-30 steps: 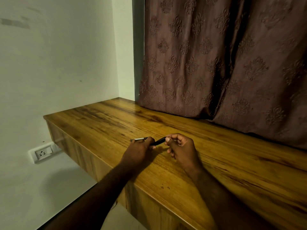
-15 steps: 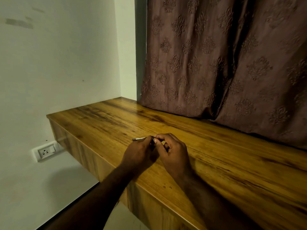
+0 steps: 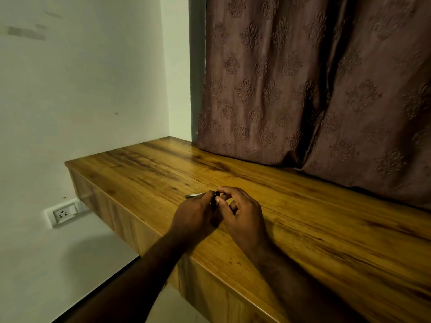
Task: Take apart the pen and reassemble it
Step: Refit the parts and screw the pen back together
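A thin pen (image 3: 194, 195) is held just above the wooden desk (image 3: 303, 217), its silvery end sticking out to the left of my left hand (image 3: 196, 214). My left hand is closed around the pen's middle, which is hidden under the fingers. My right hand (image 3: 240, 213) touches it from the right, thumb and forefinger pinched on the dark end of the pen (image 3: 217, 194). The two hands are pressed close together near the desk's front edge.
A brown patterned curtain (image 3: 314, 89) hangs down onto the back of the desk. A white wall stands on the left, with a white wall socket (image 3: 64, 213) below the desk's left end. The desk's front edge runs diagonally under my forearms.
My right hand has slid left along the pen until it meets my left hand, covering the dark part that was visible a second ago. My left hand stays in place.
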Demonstrator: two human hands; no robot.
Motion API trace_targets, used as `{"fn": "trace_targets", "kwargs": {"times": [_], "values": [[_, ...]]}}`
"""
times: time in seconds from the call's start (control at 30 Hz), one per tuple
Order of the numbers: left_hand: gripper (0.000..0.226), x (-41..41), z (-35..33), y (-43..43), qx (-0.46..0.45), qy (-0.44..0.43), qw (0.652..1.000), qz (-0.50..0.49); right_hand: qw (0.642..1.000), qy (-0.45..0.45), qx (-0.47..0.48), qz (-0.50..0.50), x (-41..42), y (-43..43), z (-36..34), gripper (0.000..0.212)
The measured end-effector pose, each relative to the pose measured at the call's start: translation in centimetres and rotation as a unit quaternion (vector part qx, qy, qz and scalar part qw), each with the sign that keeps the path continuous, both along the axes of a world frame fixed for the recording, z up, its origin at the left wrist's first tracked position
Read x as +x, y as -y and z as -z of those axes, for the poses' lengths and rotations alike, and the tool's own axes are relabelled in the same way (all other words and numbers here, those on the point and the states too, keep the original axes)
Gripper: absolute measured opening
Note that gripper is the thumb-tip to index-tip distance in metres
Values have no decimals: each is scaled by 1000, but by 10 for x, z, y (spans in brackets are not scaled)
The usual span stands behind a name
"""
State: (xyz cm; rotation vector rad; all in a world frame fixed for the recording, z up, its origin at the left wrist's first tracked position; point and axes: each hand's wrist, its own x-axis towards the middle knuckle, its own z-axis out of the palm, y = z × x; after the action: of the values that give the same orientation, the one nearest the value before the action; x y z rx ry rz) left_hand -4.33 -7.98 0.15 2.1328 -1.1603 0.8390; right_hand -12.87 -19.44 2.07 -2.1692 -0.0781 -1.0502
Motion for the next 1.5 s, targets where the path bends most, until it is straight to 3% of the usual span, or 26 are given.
{"fn": "trace_targets", "kwargs": {"times": [0.17,0.4,0.67,0.87,1.1,1.27,1.4,1.5], "values": [[35,-2,-2,1,-25,-10,1000,5,1000,-9,7,1,1,1,1,29],[27,-1,0,0,-13,-35,999,7,999,2,-47,-9,-3,0,0,61],[40,-2,-1,0,-48,-40,998,15,993,11,-118,28,-2,2,0,36],[28,4,4,-1,-46,-66,997,19,998,52,-23,40,2,13,0,27],[19,8,5,-1,-44,-82,996,6,962,-80,140,218,21,63,14,18],[26,8,6,-2,-49,-99,994,20,942,-225,99,227,23,66,20,13],[30,6,6,-1,-40,-83,996,4,933,-251,25,256,29,65,23,11],[30,3,4,-1,-40,-82,996,-2,930,-258,29,261,31,67,21,10]]}}
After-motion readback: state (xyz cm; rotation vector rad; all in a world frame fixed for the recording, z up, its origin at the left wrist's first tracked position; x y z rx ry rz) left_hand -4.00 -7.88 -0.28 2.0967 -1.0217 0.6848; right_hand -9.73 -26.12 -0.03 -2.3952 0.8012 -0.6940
